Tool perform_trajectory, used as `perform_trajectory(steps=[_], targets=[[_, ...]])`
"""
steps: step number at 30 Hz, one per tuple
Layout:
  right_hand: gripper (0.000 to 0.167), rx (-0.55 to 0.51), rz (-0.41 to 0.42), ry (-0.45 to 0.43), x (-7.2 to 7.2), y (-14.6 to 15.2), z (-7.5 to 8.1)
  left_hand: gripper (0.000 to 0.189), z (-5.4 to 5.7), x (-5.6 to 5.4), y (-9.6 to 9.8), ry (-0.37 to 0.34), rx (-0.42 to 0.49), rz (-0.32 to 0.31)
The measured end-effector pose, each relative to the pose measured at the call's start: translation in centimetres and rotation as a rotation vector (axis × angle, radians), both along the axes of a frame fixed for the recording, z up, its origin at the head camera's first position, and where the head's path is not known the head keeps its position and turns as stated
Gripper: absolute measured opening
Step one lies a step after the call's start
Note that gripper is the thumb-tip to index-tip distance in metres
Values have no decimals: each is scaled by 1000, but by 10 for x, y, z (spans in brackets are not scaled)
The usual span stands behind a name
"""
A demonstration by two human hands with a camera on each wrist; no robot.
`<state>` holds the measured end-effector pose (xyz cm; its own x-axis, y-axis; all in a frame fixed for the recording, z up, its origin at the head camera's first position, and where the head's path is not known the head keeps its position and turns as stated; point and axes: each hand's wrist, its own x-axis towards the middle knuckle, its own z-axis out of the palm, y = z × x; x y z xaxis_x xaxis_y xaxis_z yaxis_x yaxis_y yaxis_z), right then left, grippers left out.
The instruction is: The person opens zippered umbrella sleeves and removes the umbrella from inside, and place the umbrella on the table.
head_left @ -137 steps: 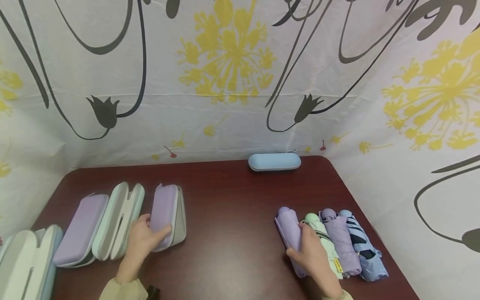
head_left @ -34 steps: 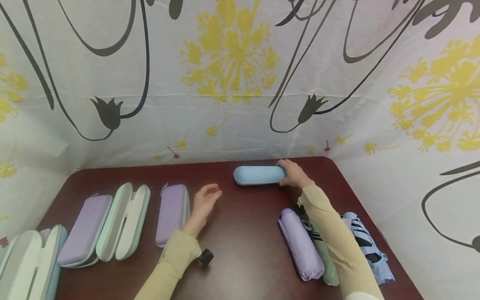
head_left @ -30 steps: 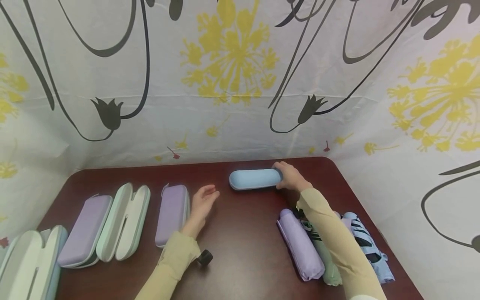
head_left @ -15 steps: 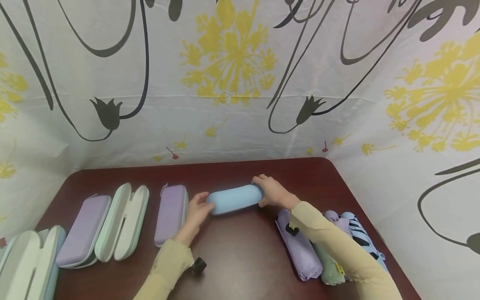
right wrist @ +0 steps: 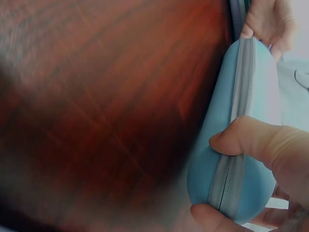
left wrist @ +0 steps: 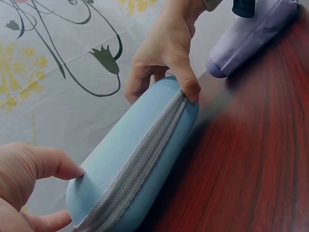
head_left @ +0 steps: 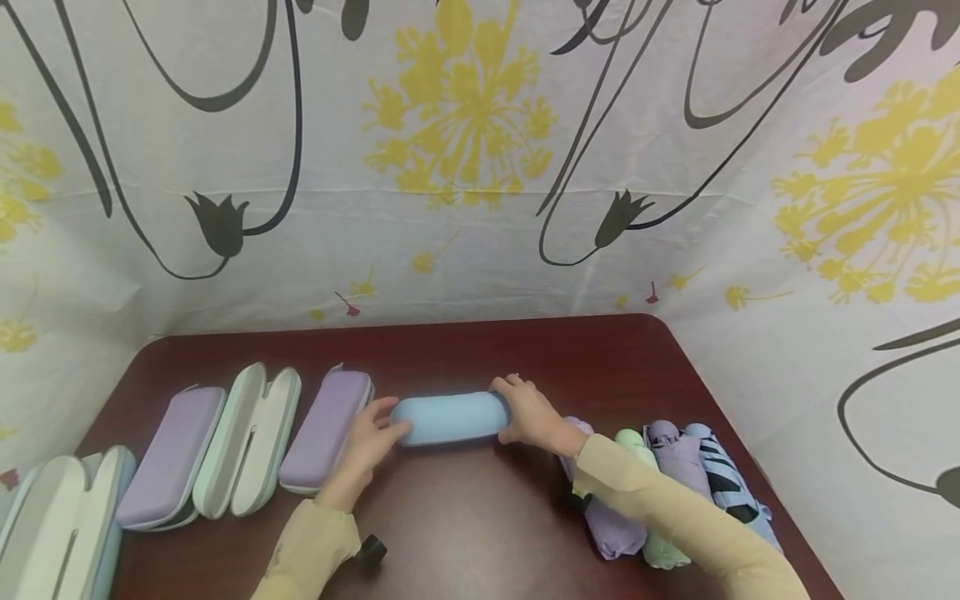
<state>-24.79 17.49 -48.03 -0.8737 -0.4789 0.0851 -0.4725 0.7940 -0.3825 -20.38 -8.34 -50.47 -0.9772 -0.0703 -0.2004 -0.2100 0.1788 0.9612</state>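
Observation:
A light blue hard case [head_left: 450, 419] with a grey zipper [left wrist: 140, 164] around its side lies crosswise between my hands, zipped up. My right hand [head_left: 528, 414] grips its right end, the thumb [right wrist: 231, 140] pressing on the zipper band in the right wrist view. My left hand [head_left: 367, 437] holds the other end between thumb and fingers. The left wrist view shows one left fingertip [left wrist: 75, 170] touching the blue shell. Close by the left hand lies a purple case [head_left: 327, 433], slanted. Whether the blue case rests fully on the table is hard to tell.
Further left are another purple case [head_left: 172, 458], a mint case spread open [head_left: 247, 442] and an open pale blue one [head_left: 67, 525]. Right, partly behind my sleeve, lie folded umbrellas: purple [head_left: 611, 525], green [head_left: 663, 546], lilac [head_left: 678, 454] and blue [head_left: 731, 479]. Patterned cloth [head_left: 480, 250] hangs behind.
The blue case has come from the table's back edge toward me and left in my right hand. My left hand has taken its left end. The nearby purple case has turned aslant.

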Motion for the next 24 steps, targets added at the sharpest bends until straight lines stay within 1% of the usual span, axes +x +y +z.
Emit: perform_trajectory(steps=[5,9,12,18,20,22,24], targets=[[64,-22,-4,-18,7,-5,-2,53,-1,6,-6,15,-9,2],[65,-28,-7,-20,12,-7,-4,53,-2,9,-8,9,-15,4],[66,-32,-12,-25,14,-7,-4,54,-2,11,-9,-1,-26,6],[69,-62,-16,-35,19,-7,-2,57,-3,13,-9,8,-42,4],[70,-81,2,-58,19,-4,-1,57,-5,13,-9,25,-52,-2],[70,-103,30,-91,18,1,0,57,-6,14,-8,50,-83,-15],[66,-128,49,-150,15,8,2,58,-8,15,-8,101,-127,-39]])
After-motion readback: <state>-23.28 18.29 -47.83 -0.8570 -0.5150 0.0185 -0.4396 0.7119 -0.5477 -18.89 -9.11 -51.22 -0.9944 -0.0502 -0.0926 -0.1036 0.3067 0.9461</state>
